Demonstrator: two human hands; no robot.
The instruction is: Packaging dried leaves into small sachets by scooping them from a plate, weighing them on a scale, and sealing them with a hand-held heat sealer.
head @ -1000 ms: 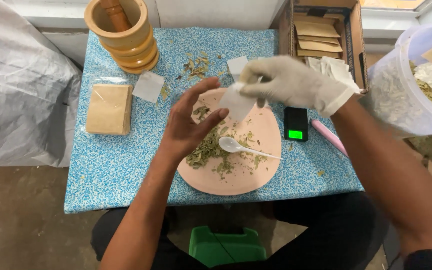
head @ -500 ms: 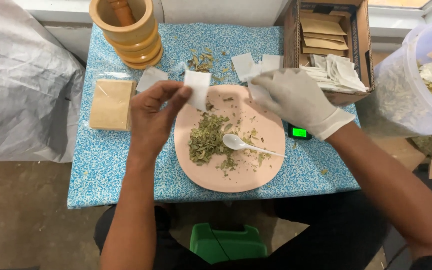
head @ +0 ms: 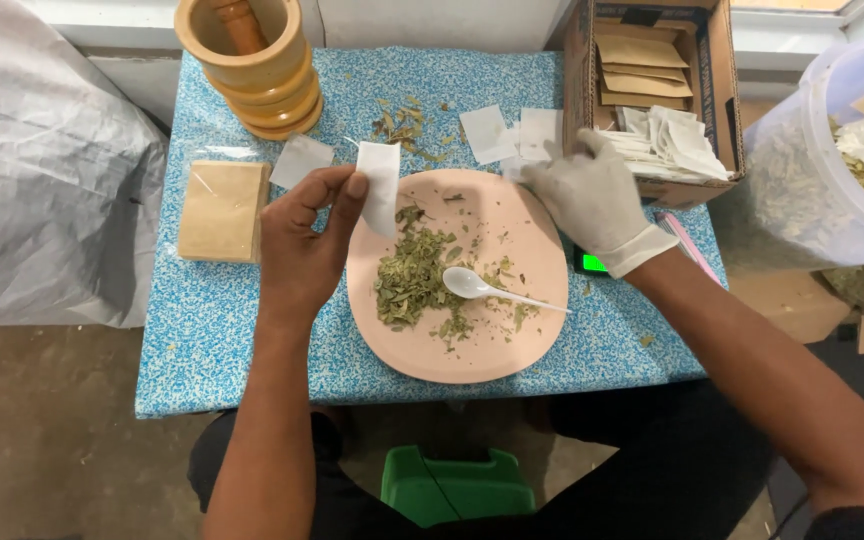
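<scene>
My bare left hand (head: 302,240) pinches a small white paper sachet (head: 380,185) above the left rim of a pink plate (head: 507,345). Dried green leaves (head: 412,280) and a white plastic spoon (head: 492,290) lie on the plate. My right hand (head: 592,195), in a white glove, reaches over loose white sachets (head: 512,135) lying beside the plate's far edge; its fingers are curled and whether it grips one is hidden.
A wooden mortar with pestle (head: 252,60) stands at the back left of the blue patterned table (head: 212,330). A packet of brown sheets (head: 222,210) lies left. A cardboard box (head: 652,90) with sachets and brown envelopes sits at the back right, beside a clear tub (head: 822,170) of leaves. A small scale (head: 590,263) shows green.
My left hand carried the white sachet from above the plate's middle to its left rim. My gloved right hand let it go and moved away to the sachets at the back right.
</scene>
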